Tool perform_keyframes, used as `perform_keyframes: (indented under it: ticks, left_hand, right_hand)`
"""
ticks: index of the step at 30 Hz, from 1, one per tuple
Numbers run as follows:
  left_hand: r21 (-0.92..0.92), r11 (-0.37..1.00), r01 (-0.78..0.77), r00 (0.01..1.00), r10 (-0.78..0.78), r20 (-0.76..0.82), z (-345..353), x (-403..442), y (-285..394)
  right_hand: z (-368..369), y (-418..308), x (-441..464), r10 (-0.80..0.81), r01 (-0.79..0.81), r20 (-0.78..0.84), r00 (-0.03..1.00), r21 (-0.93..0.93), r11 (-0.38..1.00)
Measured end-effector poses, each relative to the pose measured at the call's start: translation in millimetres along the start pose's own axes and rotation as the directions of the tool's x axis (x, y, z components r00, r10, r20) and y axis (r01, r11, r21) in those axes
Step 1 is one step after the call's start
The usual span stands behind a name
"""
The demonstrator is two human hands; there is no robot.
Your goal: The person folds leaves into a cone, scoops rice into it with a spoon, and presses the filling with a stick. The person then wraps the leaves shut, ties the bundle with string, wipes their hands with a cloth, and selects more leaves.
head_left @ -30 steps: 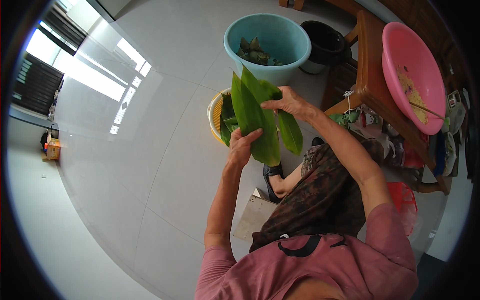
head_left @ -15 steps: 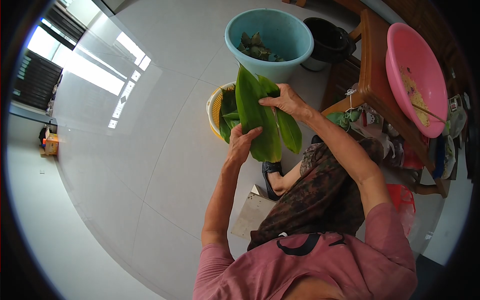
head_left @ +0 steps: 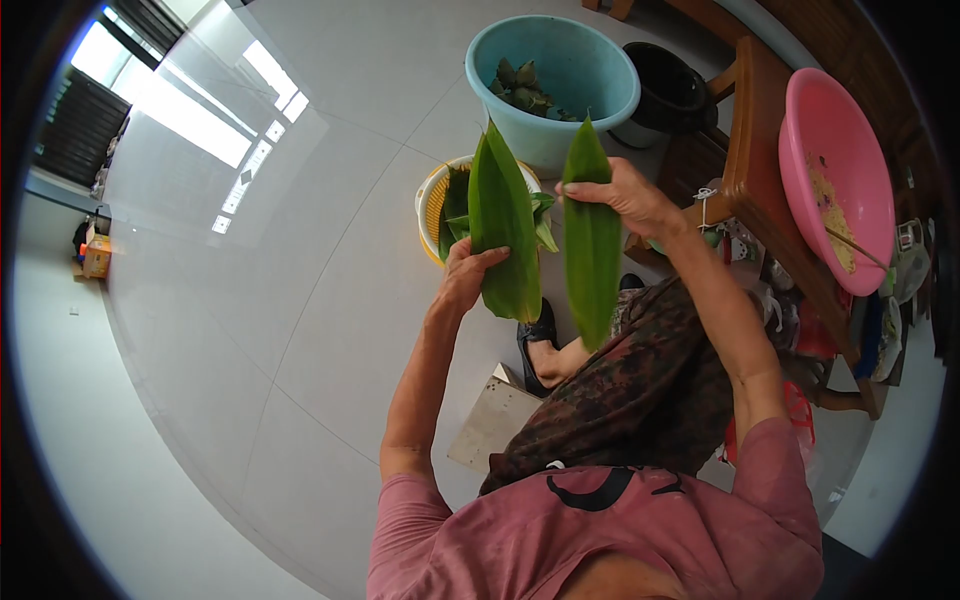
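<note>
My left hand (head_left: 468, 274) pinches a broad green leaf (head_left: 504, 225) near its lower left edge, the tip pointing up and away from me. In my right hand (head_left: 630, 196) is a second long green leaf (head_left: 592, 270), gripped by its upper part with the thumb across it. The two leaves are held apart, side by side. Beneath them stands a yellow and white basket (head_left: 431, 212) with more green leaves (head_left: 456, 205) inside, partly hidden by the left leaf.
Behind the basket is a light blue tub (head_left: 560, 135) holding several leaf-wrapped bundles (head_left: 522, 88). A black bucket (head_left: 668, 85) stands beside it. On a wooden chair (head_left: 745, 140) at the right rests a pink basin (head_left: 800, 150) with yellowish grains (head_left: 828, 205) and a stick.
My right hand has moved right, separating its leaf from the one in my left hand. The leaves overlapped before. The view has shifted slightly.
</note>
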State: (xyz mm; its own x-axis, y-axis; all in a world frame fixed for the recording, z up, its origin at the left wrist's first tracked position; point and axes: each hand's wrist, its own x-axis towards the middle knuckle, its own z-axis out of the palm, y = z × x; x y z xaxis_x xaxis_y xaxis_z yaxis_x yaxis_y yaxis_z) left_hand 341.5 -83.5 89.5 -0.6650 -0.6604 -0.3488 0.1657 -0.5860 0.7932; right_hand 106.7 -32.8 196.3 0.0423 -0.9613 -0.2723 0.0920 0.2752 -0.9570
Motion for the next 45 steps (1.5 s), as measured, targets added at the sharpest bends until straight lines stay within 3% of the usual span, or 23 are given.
perform_keyframes:
  ticks: [2, 5, 9, 12, 19, 22, 24, 27, 30, 33, 36, 39, 42, 45]
  left_hand:
    - [-0.002, 1.0, -0.004, 1.0, 0.004, 0.027, 13, 1, 0]
    - [-0.025, 0.999, -0.025, 0.997, 0.027, 0.071, 29, 2, 0]
    - [0.009, 0.999, -0.045, 0.994, 0.044, 0.1, 33, 0, 3]
    - [-0.005, 0.999, -0.035, 0.99, 0.035, 0.133, 34, 0, 7]
    - [-0.028, 0.999, -0.028, 0.99, 0.031, 0.136, 46, -9, 17]
    - [0.111, 0.978, -0.176, 0.984, 0.171, 0.054, 51, -5, 7]
    - [0.1, 0.975, -0.196, 0.98, 0.194, 0.032, 53, -1, -1]
    - [0.082, 0.976, -0.2, 0.979, 0.197, 0.047, 55, -1, 0]
    - [0.127, 0.976, -0.174, 0.983, 0.165, 0.081, 57, -5, 5]
    - [0.15, 0.977, -0.154, 0.986, 0.141, 0.093, 59, -6, 6]
    - [0.168, 0.976, -0.14, 0.986, 0.122, 0.116, 60, -5, 4]
    - [0.178, 0.973, -0.146, 0.983, 0.123, 0.132, 60, -4, 1]
    - [0.214, 0.966, -0.148, 0.981, 0.116, 0.155, 61, -4, 3]
    - [0.27, 0.954, -0.128, 0.975, 0.071, 0.211, 58, -3, 7]
  right_hand:
    - [21, 9, 9, -0.115, 0.115, -0.085, 0.99, -0.007, 0.993]
    - [29, 17, 23, -0.37, 0.294, -0.125, 0.92, -0.403, 0.867]
    - [25, 17, 21, -0.195, 0.168, -0.128, 0.972, -0.199, 0.966]
    - [18, 25, 25, -0.267, 0.204, -0.144, 0.953, -0.347, 0.915]
    - [24, 20, 20, -0.335, 0.177, -0.271, 0.903, -0.476, 0.861]
    - [28, 16, 16, -0.373, 0.166, -0.279, 0.885, -0.56, 0.811]
    - [28, 17, 16, -0.418, 0.183, -0.273, 0.866, -0.605, 0.775]
    - [17, 26, 20, -0.308, 0.285, -0.222, 0.925, -0.13, 0.95]
    - [13, 10, 11, -0.19, 0.191, -0.017, 0.982, 0.072, 0.979]
    - [9, 14, 11, -0.219, 0.178, -0.154, 0.963, -0.245, 0.953]
    - [3, 15, 11, -0.117, 0.057, -0.14, 0.983, -0.377, 0.924]
    - [2, 21, 12, -0.138, 0.13, -0.092, 0.986, -0.08, 0.988]
    - [4, 19, 7, -0.117, 0.12, -0.027, 0.993, 0.224, 0.967]
    - [-8, 18, 4, 0.044, -0.088, 0.196, 0.98, 0.221, 0.971]
